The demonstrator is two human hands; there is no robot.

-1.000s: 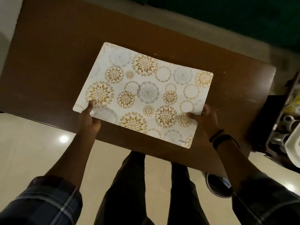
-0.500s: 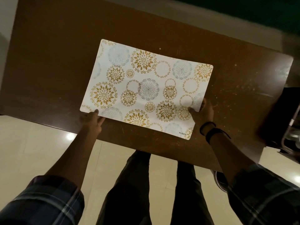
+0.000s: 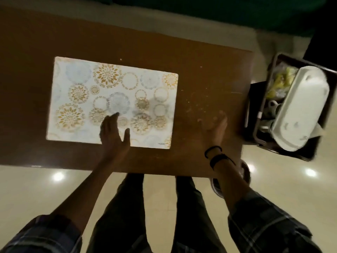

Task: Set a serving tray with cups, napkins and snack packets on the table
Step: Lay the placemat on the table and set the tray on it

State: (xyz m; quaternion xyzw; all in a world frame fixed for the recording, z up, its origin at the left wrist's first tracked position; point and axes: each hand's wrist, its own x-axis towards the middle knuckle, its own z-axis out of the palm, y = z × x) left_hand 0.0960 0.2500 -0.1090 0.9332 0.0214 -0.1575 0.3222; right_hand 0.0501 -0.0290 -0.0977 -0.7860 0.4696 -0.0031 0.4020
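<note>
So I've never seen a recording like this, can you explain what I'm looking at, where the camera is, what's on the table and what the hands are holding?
A person wears a camera on the head, looking down at their own arms and legs. A white rectangular placemat with gold and grey circles lies flat on the brown wooden table. The left hand rests open on the mat; the blurred right hand, open too, is over bare table. Neither holds anything. Right of the table, a dark crate holds a white oval tray and other items.

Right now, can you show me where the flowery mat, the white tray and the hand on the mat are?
mat (image 3: 82, 84): head view, on its upper left patterned part.
white tray (image 3: 302, 110): head view, on its pale underside, in the dark crate.
left hand (image 3: 113, 136): head view, on its back.
</note>
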